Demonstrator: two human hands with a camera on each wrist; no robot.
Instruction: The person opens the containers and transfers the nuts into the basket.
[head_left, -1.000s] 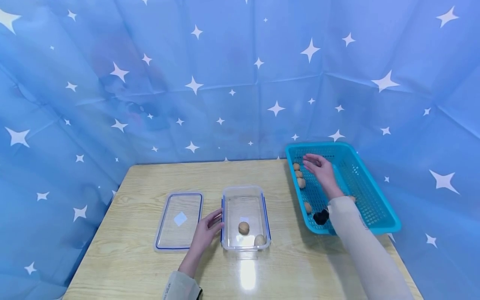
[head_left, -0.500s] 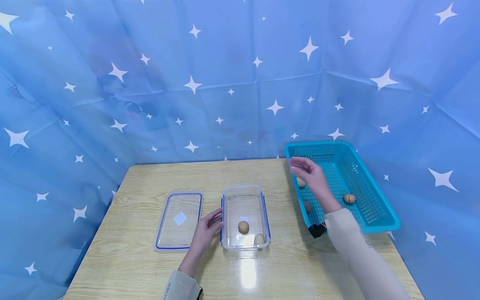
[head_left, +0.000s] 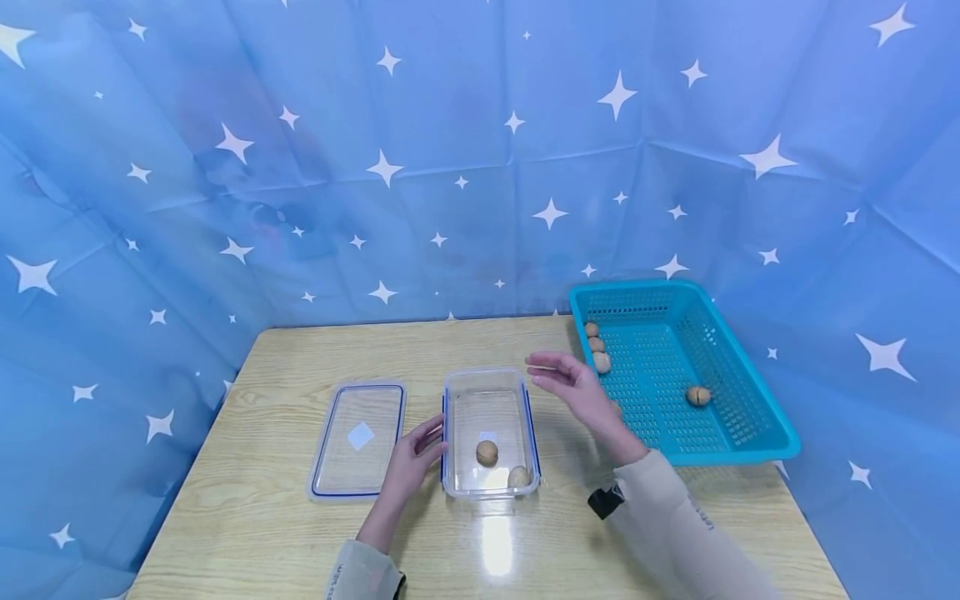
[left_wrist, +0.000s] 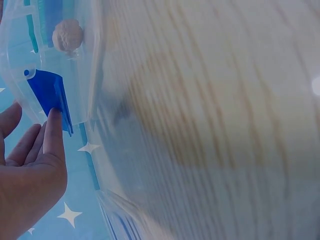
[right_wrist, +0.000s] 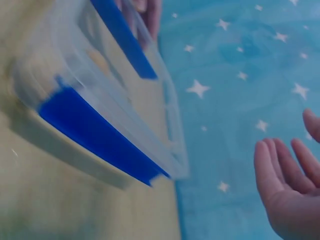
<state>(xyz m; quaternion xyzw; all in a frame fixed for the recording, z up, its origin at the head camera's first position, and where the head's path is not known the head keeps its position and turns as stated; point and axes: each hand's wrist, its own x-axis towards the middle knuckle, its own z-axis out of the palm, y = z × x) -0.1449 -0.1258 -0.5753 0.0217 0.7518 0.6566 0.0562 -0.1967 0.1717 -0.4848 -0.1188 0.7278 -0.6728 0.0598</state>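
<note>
A clear plastic box with blue side clasps stands in the middle of the table, two walnuts inside it. My left hand rests against its left side with fingers extended; in the left wrist view a fingertip touches the blue clasp. Above the table, just right of the box, is my right hand, fingers loosely bent. In the right wrist view nothing shows between the thumb and fingers of that hand. Several walnuts lie in the turquoise basket, mostly along its left wall.
The box's clear lid, edged in blue, lies flat left of the box, beside my left hand. A blue star-patterned curtain hangs behind the wooden table. The basket occupies the table's right rear corner.
My right hand has come out of the basket and moved left and toward me, to beside the box. The left hand, box, lid and two boxed walnuts have stayed put.
</note>
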